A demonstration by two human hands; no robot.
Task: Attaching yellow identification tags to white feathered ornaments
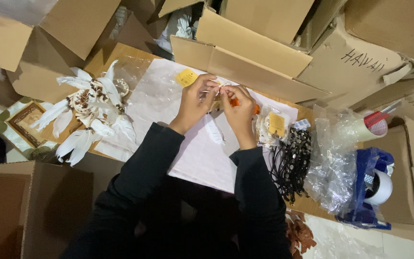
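Orange bit (234, 102) mid-frame: we've got both left hand (195, 103) and right hand (239, 109) in a pinched grip on it, over the desk (120, 55).

The small pale piece (222, 86) pinched between both hands is proving too small to identify, and fingers are covering most of an orange item (235, 101). The brown box (20, 206) is running off the lower left edge.
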